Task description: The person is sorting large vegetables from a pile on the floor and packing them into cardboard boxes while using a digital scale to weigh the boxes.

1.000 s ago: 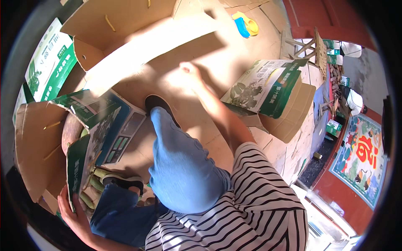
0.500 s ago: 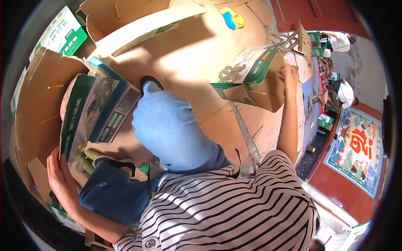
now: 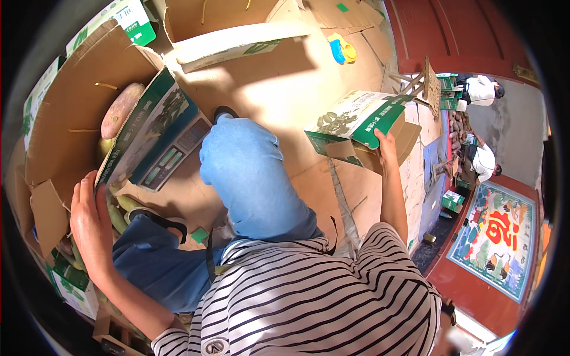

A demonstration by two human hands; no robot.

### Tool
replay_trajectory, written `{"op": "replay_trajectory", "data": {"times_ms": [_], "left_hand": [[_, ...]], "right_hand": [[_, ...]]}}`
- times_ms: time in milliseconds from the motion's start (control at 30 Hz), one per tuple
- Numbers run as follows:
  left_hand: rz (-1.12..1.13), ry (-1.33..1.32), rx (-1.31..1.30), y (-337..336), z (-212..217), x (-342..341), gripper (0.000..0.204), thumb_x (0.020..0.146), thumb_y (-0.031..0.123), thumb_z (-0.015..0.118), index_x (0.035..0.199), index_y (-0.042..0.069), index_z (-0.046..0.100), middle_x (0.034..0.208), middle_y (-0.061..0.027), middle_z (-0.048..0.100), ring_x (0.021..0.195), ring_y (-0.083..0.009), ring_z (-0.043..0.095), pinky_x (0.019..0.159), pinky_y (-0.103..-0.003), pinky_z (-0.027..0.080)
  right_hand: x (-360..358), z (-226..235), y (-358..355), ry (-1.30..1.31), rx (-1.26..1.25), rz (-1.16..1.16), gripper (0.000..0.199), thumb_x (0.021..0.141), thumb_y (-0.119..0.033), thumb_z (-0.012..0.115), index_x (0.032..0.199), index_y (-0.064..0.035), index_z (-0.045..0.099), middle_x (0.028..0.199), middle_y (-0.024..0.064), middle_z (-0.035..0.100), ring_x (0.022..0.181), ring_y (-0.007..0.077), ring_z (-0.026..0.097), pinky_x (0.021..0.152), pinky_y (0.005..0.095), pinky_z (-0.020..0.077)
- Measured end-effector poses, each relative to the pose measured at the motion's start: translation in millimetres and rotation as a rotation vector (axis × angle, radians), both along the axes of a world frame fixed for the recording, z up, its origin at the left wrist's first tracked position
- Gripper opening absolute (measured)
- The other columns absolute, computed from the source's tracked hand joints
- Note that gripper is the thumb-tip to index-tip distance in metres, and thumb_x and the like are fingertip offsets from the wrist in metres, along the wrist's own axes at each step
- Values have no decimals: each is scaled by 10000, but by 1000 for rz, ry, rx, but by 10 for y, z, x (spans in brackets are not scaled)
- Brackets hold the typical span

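My left hand (image 3: pixel 90 228) holds the near corner of a green and white printed flap (image 3: pixel 139 127) on an open carton (image 3: pixel 68 98), with the flap between thumb and fingers. Inside that carton lies a pinkish, oblong root like a large sweet potato (image 3: pixel 122 111); a yellowish one below it is mostly hidden. Beside the flap stands a blue scale (image 3: pixel 169 163) with a display panel. On my right, my right hand (image 3: pixel 386 149) grips the green edge of a flap on a second carton (image 3: pixel 347 118), which is tilted. This carton's inside is mostly hidden.
A third open carton (image 3: pixel 237 47) lies ahead. Further off is a yellow and blue tape dispenser (image 3: pixel 342 48). A small wooden stool (image 3: pixel 428 89) stands behind the right carton. Green oblong produce (image 3: pixel 117 213) lies by my foot. Two people (image 3: pixel 482 163) work at the far right near heaped roots.
My right hand has come nearer and now grips the right carton's flap, which has swung over its opening. The left hand stays at its flap. The whole view has shifted slightly.
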State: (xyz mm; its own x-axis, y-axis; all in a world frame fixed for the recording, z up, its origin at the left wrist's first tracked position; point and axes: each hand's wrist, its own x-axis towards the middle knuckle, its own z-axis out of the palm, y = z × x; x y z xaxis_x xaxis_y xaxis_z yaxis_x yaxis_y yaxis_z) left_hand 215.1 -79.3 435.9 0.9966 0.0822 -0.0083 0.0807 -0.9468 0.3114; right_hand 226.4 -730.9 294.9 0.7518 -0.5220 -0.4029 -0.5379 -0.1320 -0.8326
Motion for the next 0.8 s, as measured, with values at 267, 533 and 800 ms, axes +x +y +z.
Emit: {"op": "replay_trajectory", "data": {"times_ms": [267,533,800], "left_hand": [[30,41,-1,-7,-31,8,228,947,107,503,1145,4,550,1028,-167,584,931,-359,577,806,-411,453],[-23,-20,25,-24,-8,46,306,925,99,549,1221,23,530,1111,-174,580,1002,-343,585,853,-403,460],[-46,-62,5,-137,-18,138,455,871,134,622,1288,19,484,1200,-199,543,1090,-367,541,933,-425,427]], "right_hand": [[35,55,163,-3,-22,30,301,900,-180,607,1146,-10,573,1043,45,644,878,136,613,729,276,500],[494,642,1423,110,-1253,455,342,922,-333,479,1080,-63,617,1071,195,635,896,353,637,782,419,495],[260,1363,2484,-552,-878,729,111,795,-50,621,903,-66,642,932,103,646,842,278,639,713,358,514]]}}
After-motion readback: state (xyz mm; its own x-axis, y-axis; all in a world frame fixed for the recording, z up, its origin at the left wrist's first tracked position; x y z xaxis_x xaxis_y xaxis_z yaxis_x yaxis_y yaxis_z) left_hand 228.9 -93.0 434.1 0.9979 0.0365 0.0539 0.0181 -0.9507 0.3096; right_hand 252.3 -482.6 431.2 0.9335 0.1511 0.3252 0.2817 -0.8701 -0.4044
